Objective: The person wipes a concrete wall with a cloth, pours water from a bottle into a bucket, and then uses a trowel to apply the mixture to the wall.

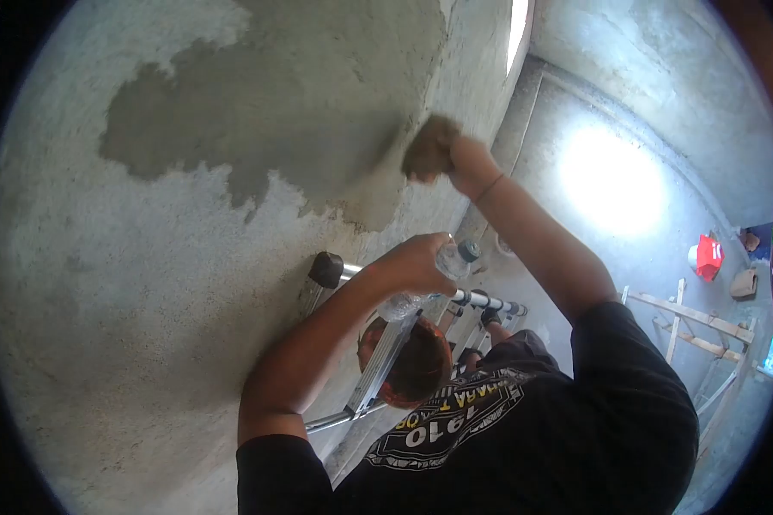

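Observation:
My left hand (416, 264) is closed round a clear plastic bottle (453, 260) with a capped top, just above the top of a metal ladder (489, 301). My right hand (472, 166) is raised near the wall's edge, its fingers wrapped round a brown, blurred object (431, 150) that looks like a sponge. This object is at the right end of a dark, wet-looking patch (266, 112) on the grey wall (146, 257). Under my left forearm, an orange-rimmed bucket (445, 360) with dark contents hangs or stands by the ladder; its support is hidden.
The concrete floor (567, 120) lies far below on the right, brightly lit in one spot. A red and white bag (709, 257) rests there. A wooden frame (696, 315) stands at the lower right. My foot (489, 317) is on the ladder.

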Tool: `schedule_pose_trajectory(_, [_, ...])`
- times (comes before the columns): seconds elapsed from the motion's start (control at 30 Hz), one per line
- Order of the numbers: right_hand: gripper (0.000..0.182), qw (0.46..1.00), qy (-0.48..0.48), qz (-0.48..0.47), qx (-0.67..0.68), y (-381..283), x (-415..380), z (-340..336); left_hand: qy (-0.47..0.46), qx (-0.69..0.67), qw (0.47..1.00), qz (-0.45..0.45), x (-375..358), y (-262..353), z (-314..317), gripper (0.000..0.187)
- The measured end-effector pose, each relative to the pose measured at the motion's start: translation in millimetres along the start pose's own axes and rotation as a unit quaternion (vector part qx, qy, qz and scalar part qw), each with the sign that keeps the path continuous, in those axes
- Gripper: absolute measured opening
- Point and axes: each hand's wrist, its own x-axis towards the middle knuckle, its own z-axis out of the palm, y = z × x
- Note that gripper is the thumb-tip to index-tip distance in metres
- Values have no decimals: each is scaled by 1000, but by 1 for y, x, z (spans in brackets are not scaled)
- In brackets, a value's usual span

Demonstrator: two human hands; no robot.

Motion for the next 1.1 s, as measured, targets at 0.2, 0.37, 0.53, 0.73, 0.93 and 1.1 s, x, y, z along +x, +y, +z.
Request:
schedule_pose_trajectory(0.2, [20, 967, -173, 98, 158, -47, -33, 40, -54, -7, 998, 31, -2, -6, -1, 90])
schedule_pose_trajectory(0.37, [25, 905, -404, -45, 126, -151, -57, 53, -64, 2, 998, -10, 7, -14, 4, 93])
schedule_pose_trajectory(0.53, [36, 926, -248, -165, 232, -247, -134, 64, -85, 16, 996, -7, 0, -4, -2, 96])
schedule_pose_trajectory(0.73, [30, 909, -227, -348, -35, -151, -66, -7, -65, 47, 997, 10, 6, -9, 0, 98])
schedule_pose_trajectory(0.93, [29, 977, 9, -180, 113, -57, -3, -22, -81, 27, 996, 9, 1, -7, -4, 96])
schedule_pose_trajectory(1.1, [35, 968, 64, -188, 156, -48, -4, 37, -72, 42, 996, 21, -2, -8, -2, 94])
